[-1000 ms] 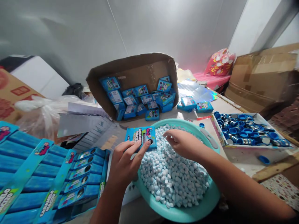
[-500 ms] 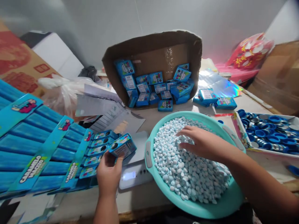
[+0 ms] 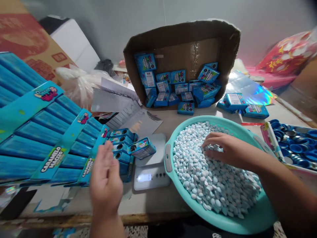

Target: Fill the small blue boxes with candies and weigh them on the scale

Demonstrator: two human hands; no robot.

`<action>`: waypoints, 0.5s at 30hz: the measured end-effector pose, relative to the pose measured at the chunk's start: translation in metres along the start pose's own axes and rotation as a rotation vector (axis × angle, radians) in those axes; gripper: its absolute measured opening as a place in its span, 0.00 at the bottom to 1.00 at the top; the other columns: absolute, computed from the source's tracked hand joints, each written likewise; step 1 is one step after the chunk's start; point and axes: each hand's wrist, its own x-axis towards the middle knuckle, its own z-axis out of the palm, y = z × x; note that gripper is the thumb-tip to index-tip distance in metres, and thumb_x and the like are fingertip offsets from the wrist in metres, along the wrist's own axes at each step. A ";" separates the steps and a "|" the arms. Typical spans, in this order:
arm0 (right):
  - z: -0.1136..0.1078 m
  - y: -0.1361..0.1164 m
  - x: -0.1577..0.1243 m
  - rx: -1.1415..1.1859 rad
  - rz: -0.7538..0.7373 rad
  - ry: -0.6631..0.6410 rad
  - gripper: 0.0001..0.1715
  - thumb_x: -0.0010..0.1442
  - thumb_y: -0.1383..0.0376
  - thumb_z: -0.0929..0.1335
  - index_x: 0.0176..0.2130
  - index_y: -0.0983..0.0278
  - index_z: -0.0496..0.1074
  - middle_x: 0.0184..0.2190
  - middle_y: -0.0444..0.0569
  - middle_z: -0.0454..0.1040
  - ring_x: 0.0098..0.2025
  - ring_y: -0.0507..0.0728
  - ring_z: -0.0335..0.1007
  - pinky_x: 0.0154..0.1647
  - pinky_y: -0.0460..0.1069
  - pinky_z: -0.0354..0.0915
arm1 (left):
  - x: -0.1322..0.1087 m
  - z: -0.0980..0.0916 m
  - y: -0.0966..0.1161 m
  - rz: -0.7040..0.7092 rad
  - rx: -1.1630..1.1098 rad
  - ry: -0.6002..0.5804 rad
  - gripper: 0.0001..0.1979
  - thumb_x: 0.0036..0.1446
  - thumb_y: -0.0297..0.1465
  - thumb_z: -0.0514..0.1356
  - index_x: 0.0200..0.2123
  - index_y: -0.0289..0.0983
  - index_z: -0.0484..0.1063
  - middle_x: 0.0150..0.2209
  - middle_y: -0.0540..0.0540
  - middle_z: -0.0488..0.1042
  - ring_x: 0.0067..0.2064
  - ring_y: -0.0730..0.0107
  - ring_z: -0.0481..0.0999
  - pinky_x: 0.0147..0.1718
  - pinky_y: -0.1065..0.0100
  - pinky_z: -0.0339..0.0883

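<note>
My left hand [image 3: 106, 180] is raised in front of the display cartons, its fingers stretched out and nothing in them. Just right of it, a blue candy box [image 3: 142, 148] with a round dark opening rests partly on the plate of a kitchen scale [image 3: 152, 178] with a lit display. My right hand [image 3: 220, 147] reaches into a turquoise basin [image 3: 178, 132] heaped with small pale blue and white candies [image 3: 198, 168]. Its thumb and fingers are apart, with the tips touching the candies. Several similar boxes [image 3: 121, 138] stand in a row in an open display carton behind my left hand.
Packed blue display cartons [image 3: 52, 162] line the left side. A tilted cardboard box [image 3: 180, 43] at the back holds several blue boxes. More lie at the back right [image 3: 256, 110]. A tray of blue caps [image 3: 300, 145] is at the far right. Papers [image 3: 126, 115] lie behind the scale.
My left hand has let go of the blue candy box and drawn back to the left; the box now leans on the scale. My right hand stays in the candies. The view has shifted.
</note>
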 end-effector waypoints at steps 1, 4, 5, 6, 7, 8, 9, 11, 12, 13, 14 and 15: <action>0.000 0.000 0.000 -0.006 0.007 -0.006 0.15 0.66 0.55 0.65 0.43 0.57 0.79 0.46 0.51 0.75 0.46 0.59 0.72 0.50 0.57 0.67 | 0.005 -0.005 0.007 0.052 0.016 0.063 0.27 0.65 0.32 0.58 0.67 0.44 0.61 0.64 0.43 0.68 0.65 0.60 0.68 0.65 0.54 0.63; 0.001 0.000 0.001 -0.020 0.029 -0.024 0.16 0.66 0.55 0.64 0.43 0.57 0.79 0.45 0.50 0.76 0.44 0.59 0.72 0.47 0.56 0.67 | 0.021 -0.018 0.020 0.186 0.060 0.198 0.25 0.64 0.31 0.60 0.63 0.42 0.66 0.60 0.45 0.74 0.61 0.59 0.73 0.64 0.51 0.66; 0.001 0.001 0.001 -0.025 0.030 -0.025 0.15 0.66 0.56 0.64 0.43 0.57 0.79 0.44 0.50 0.76 0.43 0.59 0.72 0.46 0.56 0.67 | 0.025 -0.020 0.022 0.224 0.062 0.224 0.24 0.63 0.31 0.60 0.63 0.40 0.67 0.59 0.45 0.74 0.61 0.58 0.73 0.63 0.49 0.66; 0.001 0.001 0.001 -0.030 0.025 -0.025 0.15 0.67 0.57 0.64 0.43 0.57 0.79 0.44 0.50 0.76 0.43 0.59 0.72 0.46 0.56 0.67 | 0.028 -0.022 0.024 0.255 0.058 0.247 0.24 0.63 0.31 0.61 0.62 0.39 0.68 0.59 0.45 0.75 0.60 0.57 0.74 0.63 0.48 0.66; 0.001 0.002 0.000 -0.034 0.016 -0.024 0.14 0.66 0.58 0.64 0.42 0.57 0.79 0.43 0.49 0.76 0.44 0.59 0.72 0.46 0.56 0.67 | 0.030 -0.023 0.025 0.269 0.052 0.257 0.24 0.64 0.31 0.60 0.62 0.39 0.68 0.59 0.45 0.75 0.60 0.56 0.74 0.64 0.47 0.65; 0.001 0.003 0.000 -0.038 0.007 -0.020 0.14 0.66 0.59 0.64 0.42 0.57 0.78 0.43 0.49 0.76 0.44 0.58 0.72 0.46 0.55 0.66 | 0.031 -0.023 0.025 0.275 0.049 0.271 0.23 0.65 0.32 0.59 0.62 0.39 0.68 0.59 0.45 0.75 0.60 0.57 0.74 0.64 0.46 0.65; 0.002 0.003 0.000 -0.039 0.002 -0.015 0.13 0.66 0.60 0.64 0.41 0.57 0.78 0.43 0.49 0.76 0.44 0.58 0.72 0.46 0.55 0.66 | 0.032 -0.022 0.025 0.263 0.051 0.266 0.22 0.66 0.32 0.58 0.62 0.40 0.68 0.58 0.47 0.75 0.60 0.57 0.74 0.64 0.46 0.64; 0.002 0.003 0.001 -0.035 0.004 -0.004 0.12 0.65 0.60 0.65 0.41 0.58 0.79 0.42 0.49 0.77 0.44 0.58 0.72 0.45 0.54 0.66 | 0.031 -0.019 0.025 0.245 0.056 0.268 0.20 0.67 0.32 0.57 0.61 0.42 0.69 0.58 0.49 0.76 0.59 0.58 0.74 0.64 0.46 0.65; 0.002 0.003 0.001 -0.032 0.011 0.002 0.12 0.65 0.61 0.65 0.40 0.58 0.79 0.42 0.49 0.77 0.43 0.58 0.72 0.44 0.53 0.66 | 0.030 -0.018 0.024 0.238 0.056 0.266 0.20 0.67 0.33 0.57 0.61 0.42 0.70 0.57 0.49 0.76 0.59 0.59 0.75 0.64 0.47 0.66; 0.001 0.002 0.001 -0.030 0.019 0.007 0.12 0.65 0.61 0.65 0.40 0.58 0.79 0.41 0.49 0.77 0.42 0.57 0.72 0.43 0.53 0.66 | 0.029 -0.016 0.023 0.238 0.056 0.265 0.20 0.66 0.33 0.58 0.60 0.42 0.70 0.56 0.49 0.77 0.58 0.59 0.75 0.63 0.47 0.66; 0.001 0.001 0.001 -0.029 0.026 0.009 0.12 0.65 0.61 0.66 0.39 0.59 0.79 0.41 0.49 0.77 0.41 0.57 0.71 0.42 0.53 0.65 | 0.028 -0.014 0.022 0.243 0.061 0.274 0.20 0.66 0.33 0.58 0.60 0.40 0.71 0.56 0.48 0.77 0.57 0.59 0.76 0.62 0.47 0.67; 0.000 0.000 0.002 -0.030 0.031 0.009 0.11 0.65 0.61 0.66 0.39 0.59 0.79 0.40 0.49 0.77 0.41 0.57 0.71 0.42 0.52 0.65 | 0.028 -0.012 0.021 0.252 0.073 0.280 0.20 0.66 0.34 0.59 0.59 0.39 0.71 0.55 0.46 0.78 0.56 0.59 0.77 0.62 0.47 0.68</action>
